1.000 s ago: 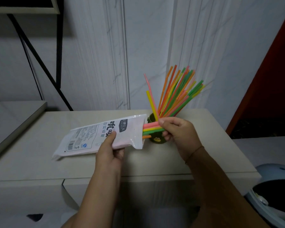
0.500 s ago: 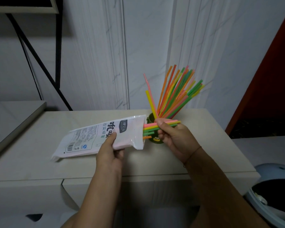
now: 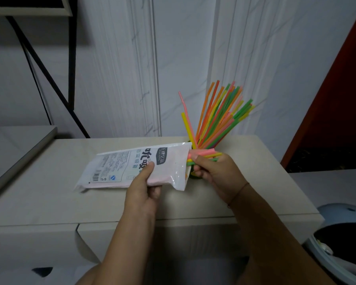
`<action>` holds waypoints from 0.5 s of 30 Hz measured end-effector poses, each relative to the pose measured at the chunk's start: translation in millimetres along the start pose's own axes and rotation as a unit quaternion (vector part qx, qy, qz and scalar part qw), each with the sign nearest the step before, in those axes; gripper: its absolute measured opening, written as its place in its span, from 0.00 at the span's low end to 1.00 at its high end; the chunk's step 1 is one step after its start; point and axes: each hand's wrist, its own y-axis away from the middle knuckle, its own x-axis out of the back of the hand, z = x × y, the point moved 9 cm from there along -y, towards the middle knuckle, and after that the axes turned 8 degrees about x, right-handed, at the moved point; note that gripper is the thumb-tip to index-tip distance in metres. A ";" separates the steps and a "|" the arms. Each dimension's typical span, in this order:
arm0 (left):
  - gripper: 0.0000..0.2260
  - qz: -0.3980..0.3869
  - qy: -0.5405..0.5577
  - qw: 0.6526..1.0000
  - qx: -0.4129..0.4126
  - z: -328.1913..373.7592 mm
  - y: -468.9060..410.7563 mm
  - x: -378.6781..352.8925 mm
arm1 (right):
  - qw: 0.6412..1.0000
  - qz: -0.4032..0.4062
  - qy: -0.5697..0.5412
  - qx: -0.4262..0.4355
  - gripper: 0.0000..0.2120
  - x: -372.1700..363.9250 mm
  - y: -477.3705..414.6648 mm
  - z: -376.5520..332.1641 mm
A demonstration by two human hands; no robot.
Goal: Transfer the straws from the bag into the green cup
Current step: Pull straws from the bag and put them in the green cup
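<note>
1. White wall panels [image 3: 111,68] stood behind a pale table top [image 3: 49,192].
2. The bag [image 3: 132,167] of straws was over the middle of the table. Its shut end was low on the left, and its open end was lifted up on the right.
3. A small bunch of straws [image 3: 203,154] poked out of the open end. They were pink, yellow, green and orange.
4. The right hand [image 3: 216,173] held that bunch just beside the bag's mouth. Its fingers were curled round the straws.
5. The left hand [image 3: 141,192] gripped the bag near its middle. Its thumb pressed on the printed side and its fingers were underneath.
6. The green cup [image 3: 192,176] stood on the table, right behind the bag's mouth and the right hand. Only a small dark bit of it showed.
7. Many standing straws [image 3: 218,120] were already in the cup. They fanned out and leaned to the right.
8. A thin string [image 3: 237,194] went round the right wrist.
9. A black metal frame [image 3: 70,58] stood far off on the left. A red panel [image 3: 337,120] was on the right, and a round blue-grey bin [image 3: 337,212] sat low in the right corner.
</note>
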 end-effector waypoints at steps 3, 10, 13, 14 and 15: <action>0.16 0.022 0.005 1.000 -0.009 5.1 -1.6 5.2 | 0.999 0.038 -0.011 0.017 0.04 15.2 -4.2 -6.5; 0.10 0.039 0.015 0.999 -0.005 12.5 -4.5 10.0 | 0.999 0.037 -0.022 0.031 0.08 27.5 -7.0 -15.3; 0.09 0.042 0.029 0.999 -0.011 16.8 -4.3 11.8 | 0.997 0.042 -0.047 0.033 0.07 33.1 -7.5 -21.7; 0.09 0.043 0.035 0.998 -0.014 19.2 -4.2 12.6 | 0.997 0.044 -0.051 0.031 0.07 35.9 -7.9 -23.4; 0.09 0.045 0.041 0.998 -0.016 21.7 -4.3 13.6 | 0.997 0.048 -0.058 0.030 0.07 38.8 -8.6 -25.0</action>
